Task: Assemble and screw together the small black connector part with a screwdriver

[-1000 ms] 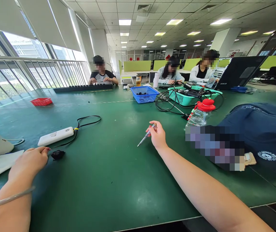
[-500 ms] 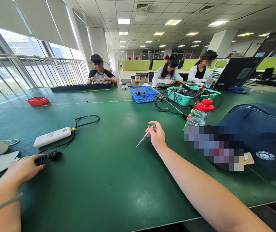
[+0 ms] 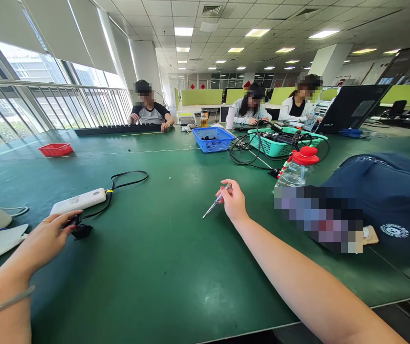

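Note:
My right hand (image 3: 234, 200) holds a small screwdriver (image 3: 211, 209) with a clear-looking handle, its metal tip slanting down to the left above the green table (image 3: 136, 267). On the left, my left hand (image 3: 49, 239) has its thumb and fingers closed on a small black part (image 3: 71, 221), partly hidden by the fingers. Right beside it a second small black piece (image 3: 83, 232) lies on the table; I cannot tell whether the two touch. Behind my left fingers lies a white power bank (image 3: 83, 200) with a black cord (image 3: 129, 177) looped at its end.
A red tray (image 3: 56, 150), a blue basket (image 3: 212, 143) and a green basket (image 3: 276, 149) with tangled cables stand farther back. To the right are a red-capped bottle (image 3: 293, 174) and a navy bag (image 3: 380, 191). Several people sit at the far side.
My left hand has moved away from me and slightly right with the small black part, up beside the other black piece. My right hand and the screwdriver stay in place.

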The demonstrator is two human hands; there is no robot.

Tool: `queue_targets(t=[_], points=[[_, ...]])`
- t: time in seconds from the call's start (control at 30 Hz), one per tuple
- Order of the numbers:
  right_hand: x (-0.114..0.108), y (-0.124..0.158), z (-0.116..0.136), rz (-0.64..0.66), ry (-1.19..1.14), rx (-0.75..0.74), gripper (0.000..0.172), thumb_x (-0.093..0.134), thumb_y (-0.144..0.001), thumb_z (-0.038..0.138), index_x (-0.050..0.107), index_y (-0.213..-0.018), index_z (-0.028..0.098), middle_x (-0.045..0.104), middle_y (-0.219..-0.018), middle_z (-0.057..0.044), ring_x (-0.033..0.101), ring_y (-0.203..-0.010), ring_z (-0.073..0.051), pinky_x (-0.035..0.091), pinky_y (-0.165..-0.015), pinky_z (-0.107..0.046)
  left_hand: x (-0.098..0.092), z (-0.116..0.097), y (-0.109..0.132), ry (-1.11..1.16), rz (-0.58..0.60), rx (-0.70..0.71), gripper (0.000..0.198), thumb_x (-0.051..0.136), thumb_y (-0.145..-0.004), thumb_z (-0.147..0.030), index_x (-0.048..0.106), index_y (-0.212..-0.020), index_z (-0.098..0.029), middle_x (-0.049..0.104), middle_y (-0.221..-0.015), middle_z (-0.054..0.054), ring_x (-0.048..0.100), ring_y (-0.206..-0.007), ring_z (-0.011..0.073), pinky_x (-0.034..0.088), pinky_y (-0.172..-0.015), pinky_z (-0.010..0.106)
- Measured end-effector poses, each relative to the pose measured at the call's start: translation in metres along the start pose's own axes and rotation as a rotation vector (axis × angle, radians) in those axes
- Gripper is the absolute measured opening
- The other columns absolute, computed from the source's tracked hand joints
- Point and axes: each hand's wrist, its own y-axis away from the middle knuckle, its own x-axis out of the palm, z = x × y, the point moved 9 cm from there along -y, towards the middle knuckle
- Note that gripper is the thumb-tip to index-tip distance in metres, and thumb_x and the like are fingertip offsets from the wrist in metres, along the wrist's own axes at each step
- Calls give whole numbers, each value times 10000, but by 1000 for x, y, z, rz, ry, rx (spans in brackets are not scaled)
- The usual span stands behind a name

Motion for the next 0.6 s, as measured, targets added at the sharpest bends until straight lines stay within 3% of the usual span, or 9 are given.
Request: queue_targets(t=[0.1,0.27,0.47,0.6], points=[[0,0,-1,-4,5,1,268,575,-819,428,561,-1002,232,652,-666,22,587,-559,-151,522,-586,-311,13,-14,0,7,111,73,621,348,-810,-411,610,-1294,-124,592,-1348,134,531,-1268,297,377,-1116,400],[1,-1,-3,9,13,12,258,576,-822,413,558,-1004,231,654,-670,24,570,-540,-142,510,-586,-309,20,-22,2,7,197,59,615,359,-791,-312,590,-1308,-71,622,-1325,159,594,-1184,289,399,-1080,408],[2,1,-1,15,-1,22,286,595,-811,437,559,-999,224,643,-658,25,561,-547,-140,505,-582,-304,17,-31,8,0,279,106,542,339,-841,-288,603,-1293,-145,676,-1276,83,617,-1146,244,436,-1014,356],[1,2,0,14,1,19,288,595,-807,437,559,-998,224,651,-669,19,565,-553,-141,508,-587,-306,15,-26,10,2,263,92,505,359,-840,-310,614,-1269,-231,701,-1235,-2,629,-1115,213,449,-965,313]])
